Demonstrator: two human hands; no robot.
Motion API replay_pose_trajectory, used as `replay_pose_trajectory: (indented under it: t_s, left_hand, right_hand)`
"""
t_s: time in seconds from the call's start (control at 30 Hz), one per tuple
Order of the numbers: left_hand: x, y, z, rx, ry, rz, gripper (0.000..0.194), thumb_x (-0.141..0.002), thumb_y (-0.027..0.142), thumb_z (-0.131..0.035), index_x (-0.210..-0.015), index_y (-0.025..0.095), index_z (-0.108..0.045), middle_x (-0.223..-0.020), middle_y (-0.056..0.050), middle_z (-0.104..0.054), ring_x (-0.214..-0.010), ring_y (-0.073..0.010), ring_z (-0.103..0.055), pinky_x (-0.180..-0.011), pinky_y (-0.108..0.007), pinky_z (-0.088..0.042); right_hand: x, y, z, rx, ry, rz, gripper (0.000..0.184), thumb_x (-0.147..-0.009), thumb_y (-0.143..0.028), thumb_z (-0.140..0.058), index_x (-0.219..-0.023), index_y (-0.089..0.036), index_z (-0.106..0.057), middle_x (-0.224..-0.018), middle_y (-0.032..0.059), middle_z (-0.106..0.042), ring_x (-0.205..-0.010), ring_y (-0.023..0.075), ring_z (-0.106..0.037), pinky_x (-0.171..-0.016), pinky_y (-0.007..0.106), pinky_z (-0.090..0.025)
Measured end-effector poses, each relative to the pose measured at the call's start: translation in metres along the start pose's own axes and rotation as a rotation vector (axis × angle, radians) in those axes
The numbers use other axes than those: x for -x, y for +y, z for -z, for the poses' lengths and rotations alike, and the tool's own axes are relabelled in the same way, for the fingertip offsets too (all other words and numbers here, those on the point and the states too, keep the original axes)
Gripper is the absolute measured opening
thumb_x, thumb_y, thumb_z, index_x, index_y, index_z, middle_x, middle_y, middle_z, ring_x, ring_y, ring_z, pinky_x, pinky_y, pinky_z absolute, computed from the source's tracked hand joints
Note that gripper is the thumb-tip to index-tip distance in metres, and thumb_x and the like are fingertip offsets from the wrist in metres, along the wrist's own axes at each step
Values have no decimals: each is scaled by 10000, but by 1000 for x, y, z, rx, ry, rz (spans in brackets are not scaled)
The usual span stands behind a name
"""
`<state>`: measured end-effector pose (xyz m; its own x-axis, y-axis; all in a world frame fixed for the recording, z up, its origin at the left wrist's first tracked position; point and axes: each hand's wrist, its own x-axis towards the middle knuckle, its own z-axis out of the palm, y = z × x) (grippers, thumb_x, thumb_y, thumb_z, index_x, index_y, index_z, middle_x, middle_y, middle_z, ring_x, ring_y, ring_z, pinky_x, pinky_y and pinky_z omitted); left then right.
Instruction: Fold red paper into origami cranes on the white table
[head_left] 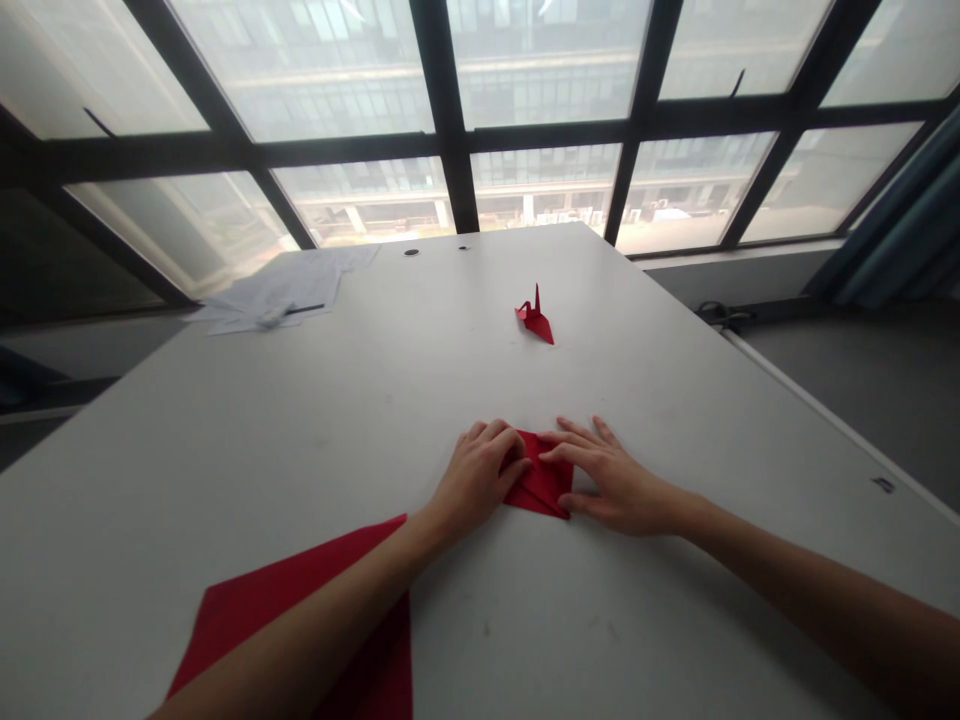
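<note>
A small folded piece of red paper (541,487) lies flat on the white table, with creases and a loose layer showing on top. My left hand (480,470) is on its left side, fingers curled and thumb pressed near the index finger on the paper's edge. On the right side, my right hand (607,475) lies with fingers spread, its thumb at the lower right corner and its index fingertip on the paper's upper face. Beyond both hands stands a finished red paper crane (535,318). Under my left forearm is a larger red sheet (300,590), partly hidden.
White papers (285,285) with a pen (306,309) lie at the table's far left. Two dark round spots mark the far end of the white table (420,370). Windows rise behind it. A dark cable (724,316) lies past the right edge.
</note>
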<state>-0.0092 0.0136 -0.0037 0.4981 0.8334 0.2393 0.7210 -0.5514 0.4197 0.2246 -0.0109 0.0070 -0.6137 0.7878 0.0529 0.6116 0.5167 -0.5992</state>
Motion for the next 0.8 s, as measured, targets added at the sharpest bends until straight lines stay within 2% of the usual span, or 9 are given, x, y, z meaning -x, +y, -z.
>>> replay_pose_trajectory:
  t_s: [0.23,0.43,0.57,0.7,0.8]
  left_hand:
    - [0,-1,0,4,2,2,113,-874,226,-683,-848,223,-572,-933,-9,-618,-873,-213,-517,-809,-350,-415]
    - [-1,0,1,3,2,4,120,-869,227,-685,-836,221,-569,-916,-7,-615,-858,-212,-516,-798,-350,-414]
    - [-1,1,1,9,6,2,118,-870,225,-680,-834,224,-568,-913,-7,-616,-852,-210,-521,-799,-352,-415]
    - [-1,1,1,13,5,9,118,-865,228,-685,-828,225,-573,-908,-6,-617,-851,-210,-527,-803,-355,-420]
    - [-1,0,1,22,5,16,112,-863,236,-685,-825,225,-580,-905,-9,-618,-848,-210,-533,-803,-357,-424]
  right_hand:
    - [-1,0,-1,3,-1,-8,395,-866,-290,-644,-1254,-286,-574,-1526,57,-449,-1502,298,-185,-1176,638,-1]
    - [0,-3,-1,17,15,-3,444,-842,-448,-683,-1231,-260,-581,-1522,78,-449,-1494,326,-200,-1181,637,-5]
    - [-1,-6,-1,14,25,-15,382,-877,-438,-635,-1212,-260,-591,-1507,75,-469,-1489,316,-224,-1182,635,-20]
    - [-2,-6,-3,23,48,-17,460,-805,-463,-709,-1200,-257,-594,-1489,84,-489,-1479,335,-243,-1180,635,-24]
    - [-2,-5,-4,20,48,-13,436,-818,-443,-698,-1199,-258,-595,-1484,89,-492,-1480,336,-242,-1175,645,-29]
